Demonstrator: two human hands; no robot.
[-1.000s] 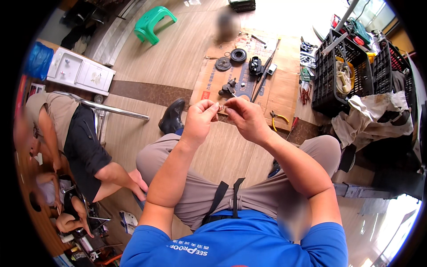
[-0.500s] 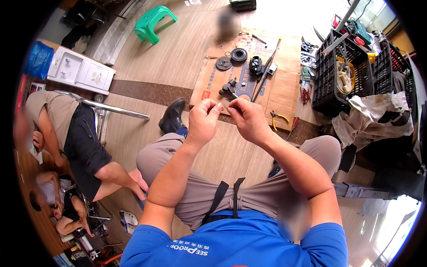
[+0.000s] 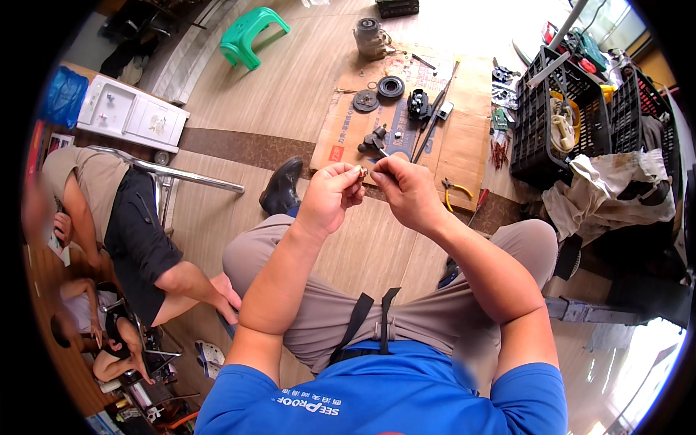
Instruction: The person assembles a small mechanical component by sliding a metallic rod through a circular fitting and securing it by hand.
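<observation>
My left hand [image 3: 332, 197] pinches a small copper-coloured part [image 3: 362, 172] between thumb and forefinger, its other fingers curled. Just to its right, my right hand [image 3: 409, 194] is closed in a pinch close to that part; what its fingertips hold, if anything, is too small to make out. Both hands are raised above the near edge of a flattened cardboard sheet [image 3: 471, 148]. Beyond them on the cardboard lie a dark metal piece with a stem [image 3: 373, 140], a round grey disc [image 3: 365, 101], a black ring-shaped pulley [image 3: 390, 88] and a black block-like part [image 3: 417, 106].
Yellow-handled pliers [image 3: 457, 192] lie at the cardboard's near right. A cylindrical metal unit [image 3: 371, 40] stands at its far edge. Black crates [image 3: 540, 130] with gloves and rags are on the right. A green stool [image 3: 250, 32] stands far left; a seated person [image 3: 145, 232] is at left.
My left hand has turned slightly and its fingers have shifted, so the copper-coloured part now shows at its fingertips. My right hand stays nearly in place, still pinched.
</observation>
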